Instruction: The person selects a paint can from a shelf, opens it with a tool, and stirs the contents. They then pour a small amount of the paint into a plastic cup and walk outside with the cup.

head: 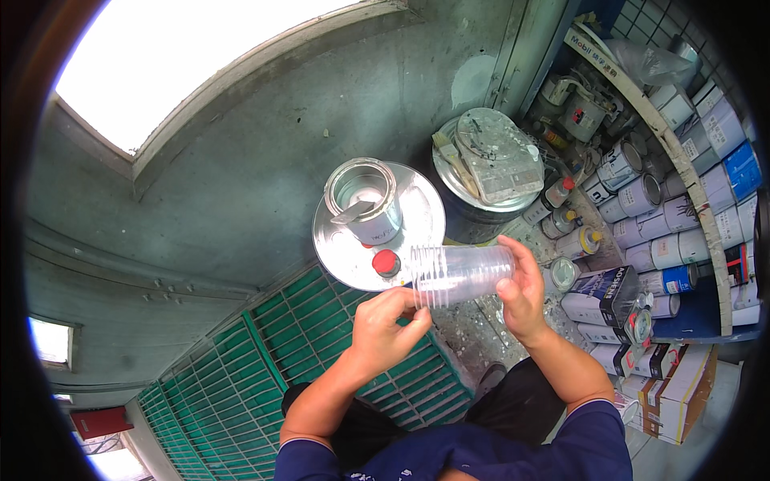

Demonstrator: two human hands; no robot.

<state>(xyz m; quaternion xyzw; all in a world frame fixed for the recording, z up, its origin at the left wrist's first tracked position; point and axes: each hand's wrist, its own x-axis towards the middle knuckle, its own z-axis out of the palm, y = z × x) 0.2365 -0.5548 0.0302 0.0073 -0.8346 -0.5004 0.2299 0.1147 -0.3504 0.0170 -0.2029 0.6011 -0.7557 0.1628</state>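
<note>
A stack of nested clear plastic cups (475,270) lies sideways between my hands. My right hand (524,294) holds the base end, thumb and fingers on opposite sides. At the rim end, my left hand (388,330) pinches the lip of the cups between thumb and fingers. Just beyond them is a round metal drum lid (424,192). On it stands an open metal can (376,225) with handwriting on its side and pale contents. A flat metal blade (353,211) rests across the can's rim. Nearer me is a container with a red cap (385,262), its body mostly hidden.
A second drum (475,219) carries a paint-spattered scale (505,174) and a paintbrush (455,165). Shelving (692,174) full of paint cans curves along the right, with bottles and tins below. Green floor grating (228,373) runs along the wall (252,144) at left.
</note>
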